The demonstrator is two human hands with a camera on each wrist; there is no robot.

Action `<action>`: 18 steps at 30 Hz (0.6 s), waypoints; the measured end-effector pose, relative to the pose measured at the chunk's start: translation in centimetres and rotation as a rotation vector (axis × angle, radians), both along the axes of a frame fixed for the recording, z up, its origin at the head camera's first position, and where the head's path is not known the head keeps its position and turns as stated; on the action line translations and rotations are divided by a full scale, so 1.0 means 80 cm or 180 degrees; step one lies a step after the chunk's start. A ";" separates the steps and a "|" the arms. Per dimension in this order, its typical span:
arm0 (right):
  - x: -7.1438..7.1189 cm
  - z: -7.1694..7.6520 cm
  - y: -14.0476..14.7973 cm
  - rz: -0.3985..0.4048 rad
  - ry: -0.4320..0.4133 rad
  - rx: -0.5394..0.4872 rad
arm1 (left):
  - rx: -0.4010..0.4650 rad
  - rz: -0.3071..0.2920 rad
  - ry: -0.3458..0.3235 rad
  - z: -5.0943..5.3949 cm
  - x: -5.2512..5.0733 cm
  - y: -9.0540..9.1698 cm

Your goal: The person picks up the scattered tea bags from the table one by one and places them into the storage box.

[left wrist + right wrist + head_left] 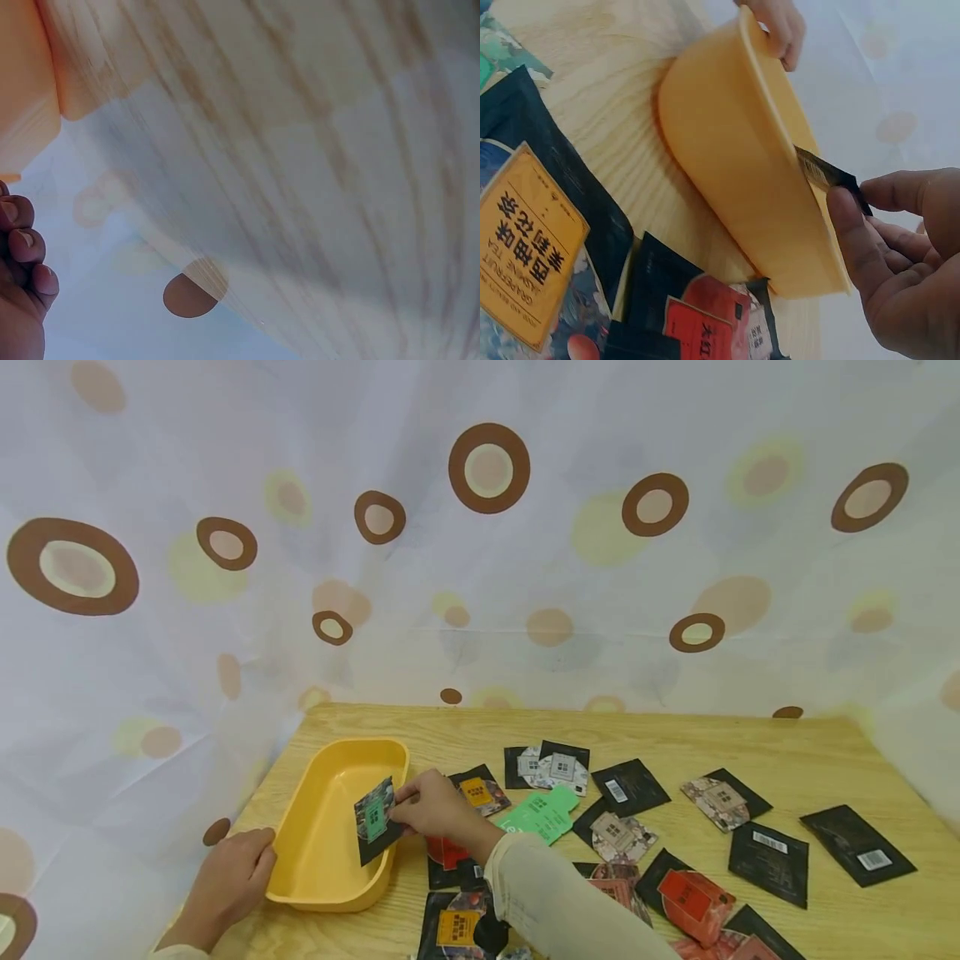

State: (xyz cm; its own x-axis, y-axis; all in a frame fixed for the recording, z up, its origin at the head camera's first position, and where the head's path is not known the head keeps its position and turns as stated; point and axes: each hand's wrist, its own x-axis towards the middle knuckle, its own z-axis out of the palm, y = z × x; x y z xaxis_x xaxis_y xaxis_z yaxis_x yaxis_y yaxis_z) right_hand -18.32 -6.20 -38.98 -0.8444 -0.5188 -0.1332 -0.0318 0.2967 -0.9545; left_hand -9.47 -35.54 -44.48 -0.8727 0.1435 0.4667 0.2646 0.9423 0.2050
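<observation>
The right hand (435, 806) pinches a packet (373, 818) over the open tray (330, 835), whose left rim (293, 827) the left hand (232, 872) grips.

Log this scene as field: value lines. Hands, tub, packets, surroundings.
right hand: pinches green-labelled packet over yellow tub
left hand: holds the tub's rim
yellow tub: on wooden table, left of the other packets
other packets: spread on the table, some barcode side up
backdrop: white cloth, brown and yellow spots
</observation>
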 end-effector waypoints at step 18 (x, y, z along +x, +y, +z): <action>-0.037 0.008 0.074 0.0008 0.1046 0.0494 | -0.0023 0.0090 -0.0109 0.001 -0.001 0.003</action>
